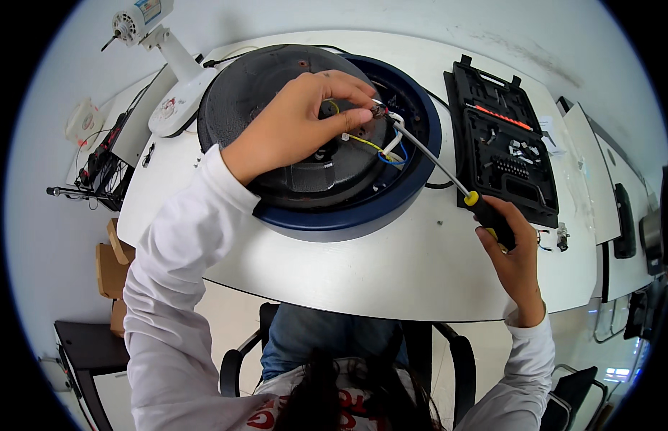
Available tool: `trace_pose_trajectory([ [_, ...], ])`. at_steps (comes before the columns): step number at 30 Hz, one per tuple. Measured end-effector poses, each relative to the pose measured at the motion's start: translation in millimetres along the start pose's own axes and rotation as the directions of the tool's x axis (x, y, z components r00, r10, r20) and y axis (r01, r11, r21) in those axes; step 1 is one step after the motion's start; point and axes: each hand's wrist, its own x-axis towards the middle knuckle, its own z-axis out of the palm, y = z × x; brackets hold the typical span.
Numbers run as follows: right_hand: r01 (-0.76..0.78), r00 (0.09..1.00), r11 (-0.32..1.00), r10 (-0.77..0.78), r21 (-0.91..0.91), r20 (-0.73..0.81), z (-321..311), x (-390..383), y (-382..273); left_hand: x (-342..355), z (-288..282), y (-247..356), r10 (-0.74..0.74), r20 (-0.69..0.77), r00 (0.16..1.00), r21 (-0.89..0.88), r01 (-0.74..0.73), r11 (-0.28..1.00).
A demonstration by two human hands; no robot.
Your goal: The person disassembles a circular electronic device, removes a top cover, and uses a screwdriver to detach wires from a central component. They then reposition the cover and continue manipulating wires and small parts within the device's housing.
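My left hand (298, 122) pinches a small dark metal part (378, 110) with white wires, above a dark round plate (248, 86) inside a dark blue round housing (327, 219). My right hand (510, 251) grips a screwdriver (484, 214) with a black and yellow handle; its long shaft reaches up-left to the small part and white wires, and whether the tip touches is unclear. Yellow and blue wires (391, 159) run beneath my fingers.
An open black tool case (542, 194) lies right on the white table (312, 273), with small loose parts (562, 237) nearby. A white motor stand (169, 108) is at back left, beside cables and dark equipment (97, 169). Cardboard boxes (111, 269) sit lower left.
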Motion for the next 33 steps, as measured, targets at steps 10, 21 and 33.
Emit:
trace_pose_trajectory([
  [10, -0.026, 1.000, 0.998, 0.027, 0.060, -0.011, 3.9, -4.4, 5.8, -1.0, 2.0, 2.7, -0.078, -0.049, 0.996, -0.017, 0.077, 0.997],
  [21, -0.003, 1.000, 0.993, 0.004, 0.116, -0.010, 12.0, -4.0, 6.1, -3.4, 7.1, 14.8, -0.221, 0.013, 0.975, -0.252, 0.217, 0.943],
  [33, -0.022, 1.000, 0.992, 0.023, 0.127, -0.008, 11.6, -6.6, 4.6, -3.2, 8.9, 16.4, -0.183, -0.024, 0.983, -0.187, 0.175, 0.967],
])
